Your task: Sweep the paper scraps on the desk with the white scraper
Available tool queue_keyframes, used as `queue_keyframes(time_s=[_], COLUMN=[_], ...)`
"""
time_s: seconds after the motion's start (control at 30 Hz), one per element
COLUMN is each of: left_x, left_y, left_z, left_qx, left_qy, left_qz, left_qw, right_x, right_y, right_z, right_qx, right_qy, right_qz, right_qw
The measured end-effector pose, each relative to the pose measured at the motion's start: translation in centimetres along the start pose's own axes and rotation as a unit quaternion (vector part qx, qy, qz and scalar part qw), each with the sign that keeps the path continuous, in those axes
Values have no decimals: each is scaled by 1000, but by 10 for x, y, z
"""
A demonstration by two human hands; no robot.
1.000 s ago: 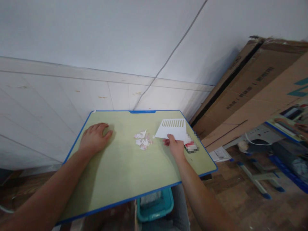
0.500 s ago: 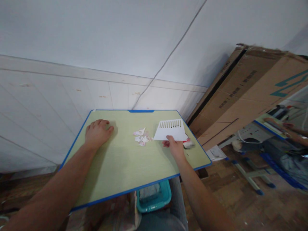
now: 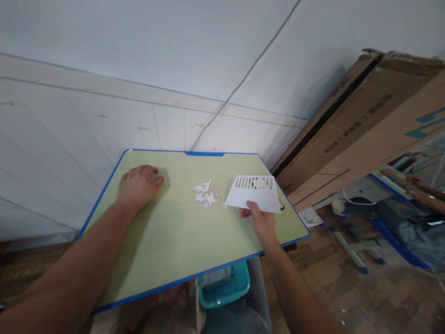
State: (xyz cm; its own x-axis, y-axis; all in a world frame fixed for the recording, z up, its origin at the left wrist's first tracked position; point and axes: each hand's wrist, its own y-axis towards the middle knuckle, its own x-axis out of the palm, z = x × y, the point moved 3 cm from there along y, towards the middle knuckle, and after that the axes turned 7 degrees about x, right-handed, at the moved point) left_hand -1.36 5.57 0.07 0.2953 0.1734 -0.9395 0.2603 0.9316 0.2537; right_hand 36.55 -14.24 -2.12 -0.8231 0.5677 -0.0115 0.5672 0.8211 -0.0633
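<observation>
My right hand (image 3: 261,221) grips a white, trapezoid slotted scraper (image 3: 253,194) by its near edge, thumb on top. The scraper is held over the right side of the table, its row of slots facing the far edge. A dark-patterned thing (image 3: 282,204) lies partly hidden under it, too covered to name. On the far left of the tabletop, my left hand (image 3: 139,185) rests with its fingers loosely bent and apart, holding nothing. Between the hands lies a small pile of torn paper scraps (image 3: 207,195), touched by neither hand.
The pale green table (image 3: 181,241) has a blue rim and stands against a white wall. Large cardboard boxes (image 3: 347,134) lean at the right. A teal basin (image 3: 224,299) sits below the near edge. Another person's hands (image 3: 417,185) are at a table far right.
My right hand has moved the scraper a little to the right, now covering a red and white item that showed beside it. The left hand stays in place; the view has shifted slightly.
</observation>
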Motion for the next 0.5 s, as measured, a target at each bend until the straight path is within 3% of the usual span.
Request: queue_keyframes(time_s=[0.33,0.5], left_x=[-2,-2], left_y=[3,5], left_z=[1,2], left_qx=[-8,0], left_qy=[-3,-7], left_qz=[-2,1], left_qw=[1000,1000], right_x=[6,2], right_y=[-36,-48], right_z=[4,9], right_qx=[-2,-22], right_qy=[-28,-11], right_qz=[-30,8], right_qw=[999,1000])
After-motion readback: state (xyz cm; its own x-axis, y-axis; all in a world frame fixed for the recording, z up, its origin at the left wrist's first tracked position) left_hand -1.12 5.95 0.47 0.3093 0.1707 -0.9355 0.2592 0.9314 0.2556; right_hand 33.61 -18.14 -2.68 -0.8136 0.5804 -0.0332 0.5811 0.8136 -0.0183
